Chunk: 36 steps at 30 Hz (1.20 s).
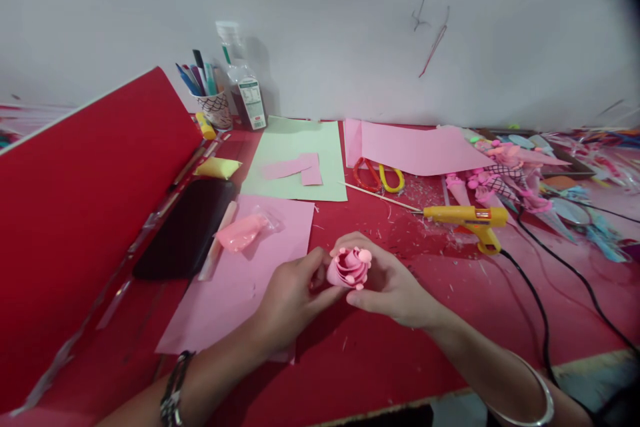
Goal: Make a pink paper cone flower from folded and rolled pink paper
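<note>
A pink rolled paper flower [349, 269] with small pink balls along its top edge is held upright between both hands over the red table. My left hand [295, 283] grips its left side, fingers curled and thumb along the near side. From the right, my right hand [395, 283] wraps round it, with the thumb at the front and the fingers behind. Below the left forearm lies a pink paper sheet [270, 220], bearing a plastic packet of pink clay [243, 233]. The flower's lower part is hidden by the hands.
A yellow glue gun [465, 215] with a black cord lies to the right, near a thin stick [380, 197] and scissors [379, 177]. Finished-looking pink paper cones [505, 177] pile up behind it. At left are a black phone [187, 230], a pen cup [215, 110] and a bottle [247, 97].
</note>
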Motion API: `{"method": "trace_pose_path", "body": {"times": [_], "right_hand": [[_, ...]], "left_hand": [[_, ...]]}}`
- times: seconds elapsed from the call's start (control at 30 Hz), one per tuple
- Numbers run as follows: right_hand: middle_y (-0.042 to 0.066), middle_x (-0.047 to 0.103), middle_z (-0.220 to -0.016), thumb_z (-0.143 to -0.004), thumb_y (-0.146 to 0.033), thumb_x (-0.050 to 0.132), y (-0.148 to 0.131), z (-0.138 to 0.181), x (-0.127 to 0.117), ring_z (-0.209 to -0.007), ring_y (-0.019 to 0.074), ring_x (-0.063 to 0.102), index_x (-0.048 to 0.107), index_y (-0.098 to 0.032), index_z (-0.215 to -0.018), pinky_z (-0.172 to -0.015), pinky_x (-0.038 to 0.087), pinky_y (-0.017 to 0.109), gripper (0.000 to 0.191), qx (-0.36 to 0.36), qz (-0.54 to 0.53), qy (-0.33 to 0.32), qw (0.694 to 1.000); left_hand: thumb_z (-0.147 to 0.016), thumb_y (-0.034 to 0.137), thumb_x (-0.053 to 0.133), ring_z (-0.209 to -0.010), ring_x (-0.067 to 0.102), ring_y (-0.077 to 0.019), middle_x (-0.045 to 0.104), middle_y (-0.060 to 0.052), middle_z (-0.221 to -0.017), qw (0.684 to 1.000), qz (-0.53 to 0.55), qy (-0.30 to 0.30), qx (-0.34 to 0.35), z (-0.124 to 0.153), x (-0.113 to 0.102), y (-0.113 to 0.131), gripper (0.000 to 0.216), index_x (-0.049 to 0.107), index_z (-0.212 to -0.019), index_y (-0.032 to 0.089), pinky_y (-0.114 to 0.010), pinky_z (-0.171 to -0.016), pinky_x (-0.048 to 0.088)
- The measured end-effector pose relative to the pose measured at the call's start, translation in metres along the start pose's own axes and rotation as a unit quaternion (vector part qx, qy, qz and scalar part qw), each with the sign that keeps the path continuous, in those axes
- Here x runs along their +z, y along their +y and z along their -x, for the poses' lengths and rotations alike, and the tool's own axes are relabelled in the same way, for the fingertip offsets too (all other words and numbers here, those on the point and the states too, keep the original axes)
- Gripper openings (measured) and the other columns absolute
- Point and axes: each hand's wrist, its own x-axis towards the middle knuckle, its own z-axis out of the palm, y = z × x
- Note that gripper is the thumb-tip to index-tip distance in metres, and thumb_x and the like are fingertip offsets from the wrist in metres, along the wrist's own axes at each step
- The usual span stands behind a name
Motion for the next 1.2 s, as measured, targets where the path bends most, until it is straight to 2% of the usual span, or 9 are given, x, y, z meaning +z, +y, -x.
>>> {"method": "trace_pose_path", "body": {"times": [0.17, 0.37, 0.47, 0.53, 0.67, 0.73, 0.87, 1.0, 1.2], "right_hand": [[0.004, 0.044, -0.1, -0.072, -0.021, 0.058, -0.001, 0.0, -0.001, -0.094, 0.0158, 0.048, 0.052, -0.023, -0.103, -0.082, 0.042, 0.033, 0.031, -0.001, 0.024, 0.008, 1.0], [0.004, 0.05, -0.1, -0.075, -0.023, 0.056, 0.003, 0.001, -0.003, -0.095, 0.0158, 0.05, 0.053, -0.024, -0.104, -0.085, 0.042, 0.034, 0.029, 0.035, -0.008, 0.016, 0.999], [0.003, 0.054, -0.097, -0.077, -0.025, 0.054, 0.006, -0.001, -0.003, -0.092, 0.0148, 0.052, 0.054, -0.024, -0.103, -0.085, 0.041, 0.033, 0.027, 0.052, -0.043, 0.044, 0.997], [0.002, 0.057, -0.089, -0.078, -0.027, 0.053, 0.008, -0.003, -0.003, -0.083, 0.0129, 0.055, 0.056, -0.022, -0.1, -0.08, 0.043, 0.03, 0.023, 0.075, -0.077, 0.068, 0.992], [-0.001, 0.056, -0.071, -0.078, -0.03, 0.052, 0.011, -0.004, -0.004, -0.057, 0.007, 0.05, 0.059, -0.018, -0.088, -0.054, 0.042, 0.02, 0.017, 0.16, -0.104, 0.083, 0.978], [-0.003, 0.053, -0.063, -0.078, -0.032, 0.052, 0.012, -0.004, -0.005, -0.048, 0.0048, 0.045, 0.059, -0.016, -0.084, -0.046, 0.037, 0.018, 0.018, 0.203, -0.091, 0.075, 0.972], [-0.003, 0.05, -0.053, -0.079, -0.036, 0.049, 0.01, -0.004, -0.007, -0.044, 0.0053, 0.046, 0.057, -0.014, -0.077, -0.042, 0.033, 0.017, 0.024, 0.252, -0.03, 0.071, 0.965], [-0.002, 0.05, -0.051, -0.081, -0.037, 0.044, 0.006, -0.006, -0.008, -0.045, 0.0069, 0.048, 0.055, -0.014, -0.064, -0.044, 0.036, 0.019, 0.031, 0.228, 0.064, 0.069, 0.969], [-0.003, 0.048, -0.051, -0.082, -0.03, 0.043, 0.005, -0.005, -0.011, -0.046, 0.0083, 0.049, 0.053, -0.015, -0.062, -0.045, 0.037, 0.019, 0.027, 0.202, 0.188, 0.053, 0.96]], "left_hand": [[-0.077, 0.036, 0.051, -0.055, 0.044, -0.0105, 0.052, 0.002, -0.065, 1.0, -0.009, -0.022, 0.017, -0.001, 0.0, -0.002, 0.022, 0.049, -0.085, 0.016, -0.021, -0.051, 0.032], [-0.08, 0.039, 0.047, -0.05, 0.041, -0.0092, 0.049, 0.004, -0.059, 0.998, -0.019, -0.037, 0.037, 0.0, 0.0, -0.001, 0.023, 0.05, -0.08, 0.016, -0.02, -0.047, 0.03], [-0.081, 0.036, 0.043, -0.05, 0.041, -0.0093, 0.047, 0.004, -0.058, 0.999, 0.001, -0.027, 0.037, 0.0, -0.002, 0.002, 0.021, 0.048, -0.076, 0.016, -0.021, -0.047, 0.03], [-0.085, 0.032, 0.036, -0.055, 0.044, -0.0101, 0.049, 0.003, -0.062, 0.999, 0.033, 0.006, 0.033, -0.001, -0.005, 0.005, 0.02, 0.046, -0.078, 0.017, -0.021, -0.051, 0.033], [-0.086, 0.028, 0.029, -0.064, 0.046, -0.0115, 0.05, 0.001, -0.07, 0.997, 0.067, 0.044, 0.001, -0.005, -0.008, 0.007, 0.021, 0.045, -0.079, 0.017, -0.023, -0.059, 0.037], [-0.085, 0.028, 0.033, -0.062, 0.045, -0.0114, 0.049, 0.002, -0.067, 0.997, 0.067, 0.036, -0.01, -0.006, -0.008, 0.006, 0.019, 0.044, -0.074, 0.017, -0.023, -0.058, 0.037], [-0.083, 0.028, 0.035, -0.057, 0.042, -0.0101, 0.045, 0.004, -0.06, 0.997, 0.039, 0.052, -0.036, -0.007, -0.007, 0.005, 0.019, 0.04, -0.068, 0.017, -0.021, -0.053, 0.035], [-0.082, 0.029, 0.037, -0.054, 0.043, -0.0105, 0.047, 0.004, -0.058, 0.998, -0.033, 0.021, -0.048, -0.007, -0.005, 0.004, 0.022, 0.044, -0.064, 0.017, -0.021, -0.05, 0.031], [-0.08, 0.029, 0.039, -0.05, 0.04, -0.0099, 0.045, 0.004, -0.054, 0.995, -0.088, 0.002, -0.051, -0.008, -0.005, 0.001, 0.025, 0.044, -0.059, 0.017, -0.021, -0.047, 0.024]]}}
